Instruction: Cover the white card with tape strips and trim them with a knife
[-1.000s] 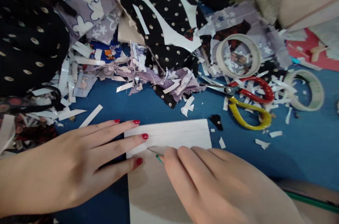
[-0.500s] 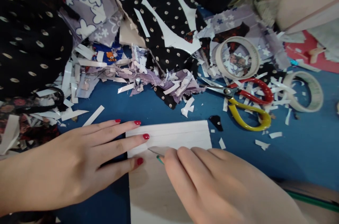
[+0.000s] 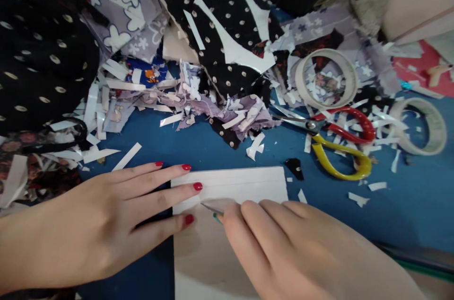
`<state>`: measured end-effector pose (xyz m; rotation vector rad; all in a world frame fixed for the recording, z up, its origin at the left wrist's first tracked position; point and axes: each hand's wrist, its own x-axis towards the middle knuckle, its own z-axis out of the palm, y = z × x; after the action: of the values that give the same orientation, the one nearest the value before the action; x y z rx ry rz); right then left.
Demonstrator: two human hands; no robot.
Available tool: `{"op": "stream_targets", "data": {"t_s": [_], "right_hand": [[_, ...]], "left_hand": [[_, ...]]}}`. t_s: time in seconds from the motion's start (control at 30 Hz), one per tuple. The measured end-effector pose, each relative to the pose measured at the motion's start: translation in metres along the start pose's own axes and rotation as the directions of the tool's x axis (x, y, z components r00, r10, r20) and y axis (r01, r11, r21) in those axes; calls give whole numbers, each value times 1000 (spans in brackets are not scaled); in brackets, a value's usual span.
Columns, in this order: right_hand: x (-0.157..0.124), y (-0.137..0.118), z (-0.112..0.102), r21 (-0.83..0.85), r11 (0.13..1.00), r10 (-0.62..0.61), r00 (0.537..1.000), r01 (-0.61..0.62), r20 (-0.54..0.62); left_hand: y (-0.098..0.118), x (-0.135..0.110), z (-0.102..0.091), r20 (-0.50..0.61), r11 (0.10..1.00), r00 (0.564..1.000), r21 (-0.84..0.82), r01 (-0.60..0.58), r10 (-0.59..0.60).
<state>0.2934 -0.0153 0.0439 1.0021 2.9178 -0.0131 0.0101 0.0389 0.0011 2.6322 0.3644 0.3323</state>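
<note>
A white sheet of paper or card (image 3: 220,252) lies in front of me, with a faint line across its upper part. My left hand (image 3: 117,219) is spread out at its left side, the painted fingertips resting on the sheet. My right hand (image 3: 283,248) is closed round a thin pointed tool (image 3: 209,207). Only its slim metal tip and a bit of green show, and the rest is hidden in the fingers. The tip points left and is close to the sheet's surface, below the line; I cannot tell whether it touches.
Scissors (image 3: 338,144) with one red and one yellow handle lie right of centre. Two tape rolls (image 3: 440,125) are near them. Patterned fabric scraps (image 3: 244,120) and white paper strips (image 3: 127,156) cover the back and left of the blue table (image 3: 400,210).
The view has shifted slightly, so most things appear a little farther right and lower. Both hands keep nearly the same pose on the sheet.
</note>
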Motion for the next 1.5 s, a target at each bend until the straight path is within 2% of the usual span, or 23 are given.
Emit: {"op": "stream_targets", "data": {"t_s": [0.33,0.6,0.9,1.07,1.23,1.33,1.5], "right_hand": [[-3,3,0,25,1000,-14,1000,14,-7],[-2,9,-1,-55,989,-134,990,136,38],[-3,11,-5,-148,973,-172,983,179,62],[-5,10,2,-178,971,-157,987,158,22],[-8,11,8,-173,976,-147,987,134,-65],[-8,14,8,-136,974,-189,981,181,-46],[-7,20,4,-138,975,-180,982,172,-55]], "left_hand": [[0,-3,3,47,1000,999,-19,1,0],[-1,-6,3,23,999,1000,-43,8,-7],[1,-2,3,21,997,1000,-75,18,-16],[0,-2,4,22,997,999,-78,27,-26],[0,-4,3,26,998,999,-60,27,-25],[1,-4,2,14,998,1000,-60,16,-15],[1,-3,2,25,998,1000,-54,19,-18]]}}
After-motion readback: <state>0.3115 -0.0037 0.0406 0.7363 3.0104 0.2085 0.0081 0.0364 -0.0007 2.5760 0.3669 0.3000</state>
